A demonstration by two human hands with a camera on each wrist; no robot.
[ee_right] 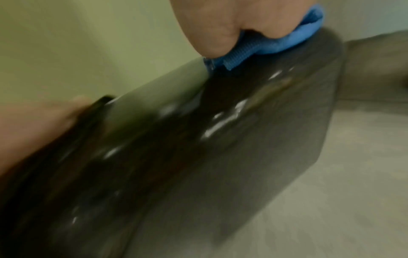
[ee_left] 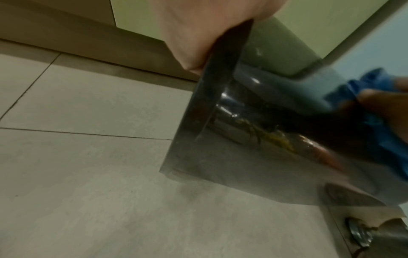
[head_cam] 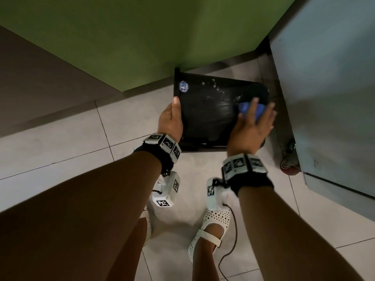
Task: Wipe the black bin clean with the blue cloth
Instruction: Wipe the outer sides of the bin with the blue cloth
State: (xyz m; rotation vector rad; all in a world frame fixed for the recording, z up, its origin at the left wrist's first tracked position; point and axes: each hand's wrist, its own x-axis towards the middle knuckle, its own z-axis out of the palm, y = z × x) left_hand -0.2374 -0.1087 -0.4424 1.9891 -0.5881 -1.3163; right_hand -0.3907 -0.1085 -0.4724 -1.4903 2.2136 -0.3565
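Observation:
The black bin (head_cam: 213, 118) is tipped on its side just above the tiled floor, with a blue price sticker (head_cam: 183, 86) near its rim and white wet specks on its upper face. My left hand (head_cam: 172, 118) grips the rim end, thumb on top. My right hand (head_cam: 253, 126) lies with spread fingers on the blue cloth (head_cam: 246, 109) and presses it against the bin's right end. In the left wrist view the bin's rim (ee_left: 205, 111) is close, with the cloth (ee_left: 344, 92) beyond it. The right wrist view is blurred and shows the cloth (ee_right: 276, 43) bunched on the bin (ee_right: 220, 157).
A grey cabinet (head_cam: 324, 78) on casters (head_cam: 290, 165) stands close to the bin's right end. A green wall (head_cam: 142, 37) rises behind and a brown panel (head_cam: 40, 82) at the left. My white shoes (head_cam: 211, 230) and a dark cable (head_cam: 233, 240) are on the tiles below.

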